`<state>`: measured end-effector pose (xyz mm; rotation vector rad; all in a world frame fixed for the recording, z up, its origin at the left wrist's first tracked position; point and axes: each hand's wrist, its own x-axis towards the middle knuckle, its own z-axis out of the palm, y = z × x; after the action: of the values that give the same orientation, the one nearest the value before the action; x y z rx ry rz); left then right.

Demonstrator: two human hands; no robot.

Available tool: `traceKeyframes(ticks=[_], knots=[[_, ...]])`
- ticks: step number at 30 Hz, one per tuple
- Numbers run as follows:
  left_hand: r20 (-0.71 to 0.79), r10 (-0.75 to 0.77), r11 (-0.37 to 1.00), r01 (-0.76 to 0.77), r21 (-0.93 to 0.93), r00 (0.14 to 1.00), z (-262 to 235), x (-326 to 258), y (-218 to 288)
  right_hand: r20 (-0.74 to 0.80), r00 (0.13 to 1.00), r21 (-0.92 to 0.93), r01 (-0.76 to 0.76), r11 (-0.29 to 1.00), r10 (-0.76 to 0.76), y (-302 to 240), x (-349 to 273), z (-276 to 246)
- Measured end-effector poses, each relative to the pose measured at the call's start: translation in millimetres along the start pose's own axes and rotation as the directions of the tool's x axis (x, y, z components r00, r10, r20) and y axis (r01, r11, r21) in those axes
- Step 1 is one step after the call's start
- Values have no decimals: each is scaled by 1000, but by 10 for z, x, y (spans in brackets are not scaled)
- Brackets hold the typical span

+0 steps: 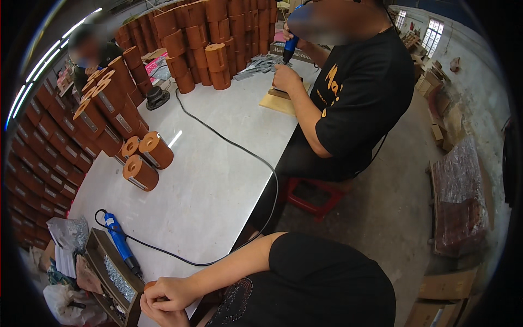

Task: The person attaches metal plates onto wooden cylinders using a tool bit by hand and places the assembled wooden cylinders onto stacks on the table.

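Observation:
My right hand (pixel 177 291) is at the lower edge of the view, close to the table's near corner. Its fingers are curled closed, and just past them shows a sliver of a reddish-brown thing (pixel 149 285), too hidden to name. Right below it, against the right hand, is my left hand (pixel 163 315); its fingers are bent and partly cut off by the frame. Beside both hands stands a dark open tray (pixel 93 244) with shiny small screws (pixel 119 279) in it. A blue electric screwdriver (pixel 121 242) lies on the white table (pixel 201 180), its tip near the tray.
Three brown cylinders (pixel 140 173) stand on the table; tall stacks (pixel 218 65) line its far and left sides. A black cord (pixel 229 143) loops across it. At the far right a co-worker (pixel 365 92) holds another blue driver (pixel 290 48). A red stool (pixel 316 199) stands below.

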<state>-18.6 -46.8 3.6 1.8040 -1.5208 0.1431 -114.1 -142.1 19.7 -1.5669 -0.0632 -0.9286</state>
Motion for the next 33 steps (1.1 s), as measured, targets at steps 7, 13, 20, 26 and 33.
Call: traceKeyframes(ticks=[7,13,20,26,33], knots=[[48,-2,999,4,-45,999,-6,40,62,58,998,-10,-34,999,35,108,77,-9],[11,48,999,-48,-21,999,-127,176,275,89,994,-14,-67,998,68,108,110,42],[-58,-44,995,39,-87,997,61,-38,-1,62,998,-55,-20,998,23,108,114,14],[-39,-62,991,57,-124,997,87,-70,-130,52,998,-27,-20,999,21,108,117,6],[-1,-58,986,57,-159,998,55,19,7,37,999,-16,-11,1000,12,117,100,5]])
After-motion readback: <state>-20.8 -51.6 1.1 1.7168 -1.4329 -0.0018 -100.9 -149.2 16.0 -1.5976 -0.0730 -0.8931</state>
